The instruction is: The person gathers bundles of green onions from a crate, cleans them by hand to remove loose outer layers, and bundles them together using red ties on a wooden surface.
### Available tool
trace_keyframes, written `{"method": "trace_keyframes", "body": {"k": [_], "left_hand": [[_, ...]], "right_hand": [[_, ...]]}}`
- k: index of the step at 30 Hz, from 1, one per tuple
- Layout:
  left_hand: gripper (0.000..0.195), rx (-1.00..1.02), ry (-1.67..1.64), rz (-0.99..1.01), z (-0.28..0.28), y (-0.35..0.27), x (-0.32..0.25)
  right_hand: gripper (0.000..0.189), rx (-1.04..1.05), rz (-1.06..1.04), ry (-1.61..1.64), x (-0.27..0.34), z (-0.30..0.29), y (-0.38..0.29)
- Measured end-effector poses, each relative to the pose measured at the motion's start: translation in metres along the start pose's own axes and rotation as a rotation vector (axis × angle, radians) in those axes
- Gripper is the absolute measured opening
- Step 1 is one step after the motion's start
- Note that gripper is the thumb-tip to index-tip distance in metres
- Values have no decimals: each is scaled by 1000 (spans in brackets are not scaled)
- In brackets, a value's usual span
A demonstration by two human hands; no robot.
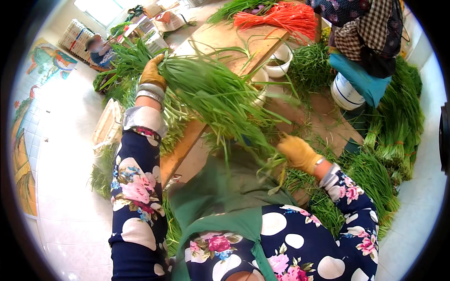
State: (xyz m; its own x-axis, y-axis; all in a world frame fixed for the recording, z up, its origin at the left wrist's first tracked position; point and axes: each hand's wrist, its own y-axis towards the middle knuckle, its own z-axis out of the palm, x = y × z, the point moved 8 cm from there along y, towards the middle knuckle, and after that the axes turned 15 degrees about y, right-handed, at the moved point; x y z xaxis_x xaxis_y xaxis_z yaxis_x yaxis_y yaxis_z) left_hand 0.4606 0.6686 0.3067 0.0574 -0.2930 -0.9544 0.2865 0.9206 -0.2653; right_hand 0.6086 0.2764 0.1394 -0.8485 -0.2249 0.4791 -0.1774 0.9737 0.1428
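Note:
My left hand, in a tan glove, grips a large bunch of long green leaves, probably garlic chives, near its narrow end. The bunch is held up in the air and fans out towards the lower right, over the edge of the wooden table. At the drooping leaf tips is my right hand, also gloved and blurred by motion. Its fingers are closed around some wilted, yellowish leaves that hang below it. A green apron covers my lap beneath the bunch.
Red plastic ties lie on the far table. White bowls stand beside it. A person is at the upper right by a white bucket; another person is farther back. Tied green bundles lie along the right wall.

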Motion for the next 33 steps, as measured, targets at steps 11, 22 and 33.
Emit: {"method": "trace_keyframes", "body": {"k": [11,22,33], "left_hand": [[18,225,43,261,31,-43,-14],[19,241,-19,351,17,-68,-13],[20,554,-337,449,35,-128,-18]], "right_hand": [[41,-667,10,231,-14,-101,64],[24,-305,-422,214,89,-63,87],[17,60,763,24,-122,7,-106]]}}
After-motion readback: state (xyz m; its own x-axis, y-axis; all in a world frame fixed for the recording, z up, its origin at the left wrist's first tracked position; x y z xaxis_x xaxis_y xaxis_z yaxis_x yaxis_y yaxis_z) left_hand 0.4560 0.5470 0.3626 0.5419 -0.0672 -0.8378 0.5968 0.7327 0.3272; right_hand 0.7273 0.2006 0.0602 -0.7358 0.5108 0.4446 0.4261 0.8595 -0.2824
